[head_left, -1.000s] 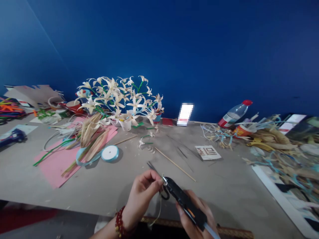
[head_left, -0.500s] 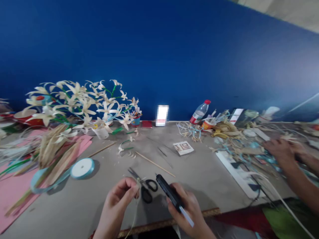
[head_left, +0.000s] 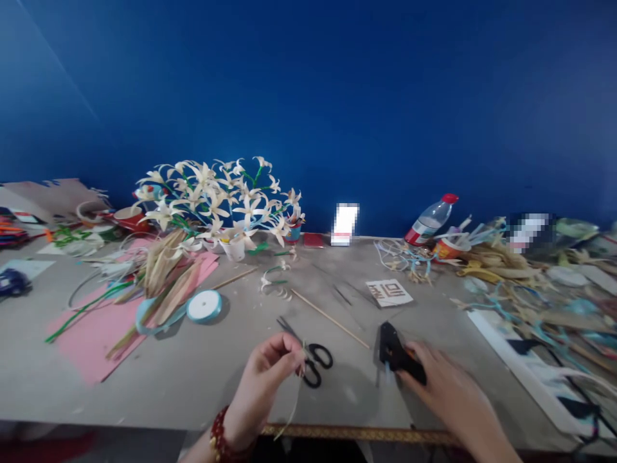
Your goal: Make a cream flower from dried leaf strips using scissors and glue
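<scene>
My left hand (head_left: 270, 370), with a beaded bracelet at the wrist, pinches a thin pale plant-fibre strip (head_left: 293, 411) whose tail hangs toward the table edge. Behind those fingertips lie black-handled scissors (head_left: 313, 366), partly hidden, blades pointing up and left. To the right, my right hand (head_left: 446, 386) has its fingers and thumb around one end of a black hot glue gun (head_left: 398, 354), low at the tabletop. A pale glue stick shows beside the gun. A thin wooden stick (head_left: 330, 318) lies beyond the scissors, and a patterned square card (head_left: 389, 292) lies beyond the glue gun.
A ribbon roll (head_left: 204, 306) and dried husks (head_left: 166, 270) lie left on pink paper (head_left: 87, 341). White handmade flowers (head_left: 216, 199) stand behind. A tilted bottle (head_left: 429, 222) is at the back. A power strip (head_left: 525, 373) with cables lies right, beside scraps (head_left: 544, 308).
The view has swung left, taking the other person's hands out of sight. My right hand has moved right and lowered the glue gun toward the tabletop. My left hand keeps its pinch.
</scene>
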### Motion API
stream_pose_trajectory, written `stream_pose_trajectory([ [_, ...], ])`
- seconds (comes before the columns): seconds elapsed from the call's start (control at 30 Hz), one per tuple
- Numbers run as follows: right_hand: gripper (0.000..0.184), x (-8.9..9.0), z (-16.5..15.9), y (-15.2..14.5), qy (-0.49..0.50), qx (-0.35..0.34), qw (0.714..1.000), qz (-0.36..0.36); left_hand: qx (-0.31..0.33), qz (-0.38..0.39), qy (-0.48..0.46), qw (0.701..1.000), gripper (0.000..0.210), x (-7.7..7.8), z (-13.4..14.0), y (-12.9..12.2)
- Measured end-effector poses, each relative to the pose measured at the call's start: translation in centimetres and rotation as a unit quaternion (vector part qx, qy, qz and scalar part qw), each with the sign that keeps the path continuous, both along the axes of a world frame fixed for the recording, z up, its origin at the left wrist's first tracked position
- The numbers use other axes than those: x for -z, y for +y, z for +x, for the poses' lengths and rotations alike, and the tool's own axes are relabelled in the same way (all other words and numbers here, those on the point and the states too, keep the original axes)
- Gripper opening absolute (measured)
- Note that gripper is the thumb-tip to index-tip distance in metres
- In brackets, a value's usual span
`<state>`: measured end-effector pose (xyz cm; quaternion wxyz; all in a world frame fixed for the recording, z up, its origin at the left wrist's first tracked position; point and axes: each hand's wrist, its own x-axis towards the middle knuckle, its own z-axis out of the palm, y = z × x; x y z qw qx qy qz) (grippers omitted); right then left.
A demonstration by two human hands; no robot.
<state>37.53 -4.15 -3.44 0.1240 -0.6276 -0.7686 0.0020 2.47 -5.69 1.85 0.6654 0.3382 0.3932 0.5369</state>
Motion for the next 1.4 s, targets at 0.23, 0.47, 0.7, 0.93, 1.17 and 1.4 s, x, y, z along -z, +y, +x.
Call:
stream_pose_trajectory([
  [0.23, 0.018, -6.9, -5.9, -0.3, 0.253, -0.100, 0.962, 0.007, 0.123, -0.064, -0.117, 0.984, 0.023, -0.4, 0.3, -0.3],
  [0.47, 0.010, -10.5, -14.0, 1.5, 0.427, -0.322, 0.838, -0.106, 0.176, -0.088, -0.162, 0.967, 0.018, -0.4, 0.6, -0.6],
  [0.7, 0.012, -10.0, -14.9, 2.0, 0.425, -0.350, 0.820, -0.155, 0.178, -0.107, -0.166, 0.964, 0.020, -0.4, 0.3, -0.7],
  [0.93, 0.015, -9.7, -14.9, 1.8, 0.438, -0.309, 0.826, -0.174, 0.175, -0.093, -0.114, 0.974, 0.025, -0.4, 0.5, -0.6],
  [1.17, 0.020, -9.0, -15.3, 1.9, 0.448, -0.293, 0.827, -0.170, 0.067, 0.106, 0.177, 0.976, 0.016, -1.1, -0.2, -1.3],
  [1.4, 0.019, -8.1, -15.7, 1.7, 0.461, -0.266, 0.833, -0.154, -0.023, 0.261, 0.336, 0.905, 0.014, -1.3, 0.0, -1.6],
])
